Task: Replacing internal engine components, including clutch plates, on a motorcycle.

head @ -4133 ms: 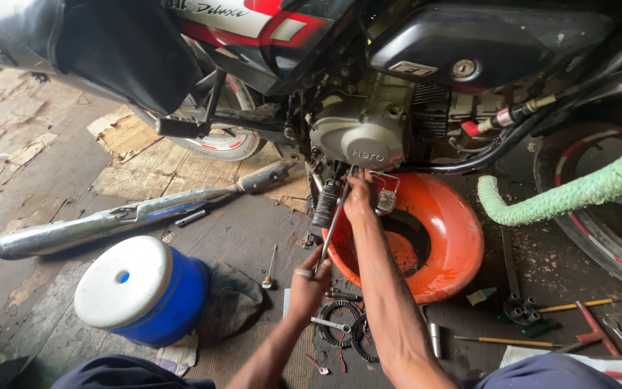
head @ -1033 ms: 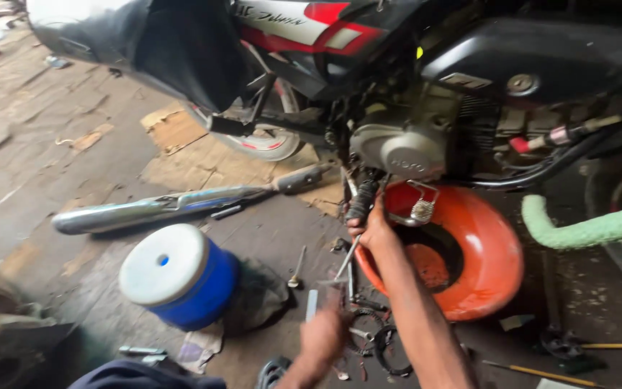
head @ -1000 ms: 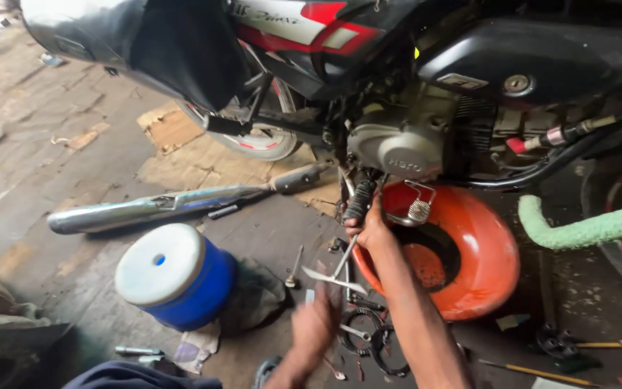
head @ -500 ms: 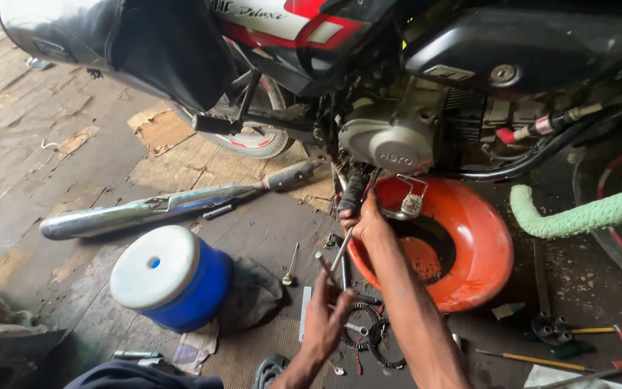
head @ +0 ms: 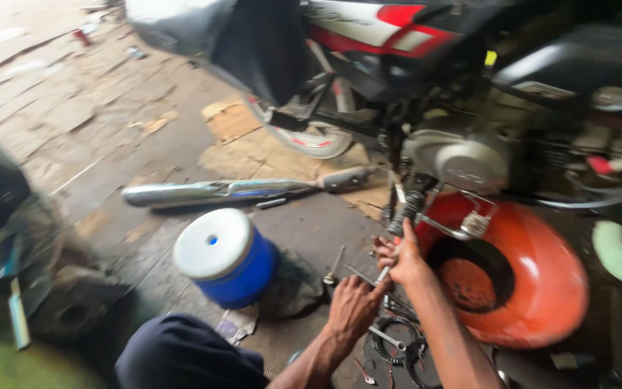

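wrench (head: 381, 274), L hand (head: 353, 308) now gripping

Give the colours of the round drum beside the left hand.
Blue drum with white lid; head view.

Both bare forearms reach forward and up from the lower edge of the view, running close together over the floor. The left hand (head: 353, 308) sits lower and nearer the body, back of the hand upward, its fingers (head: 368, 288) curled into a loose fist. The right hand (head: 401, 259) is stretched further out on a nearly straight arm, wrist slightly raised, its fingers (head: 384, 252) bent and closed together; blur hides exactly how they grip.
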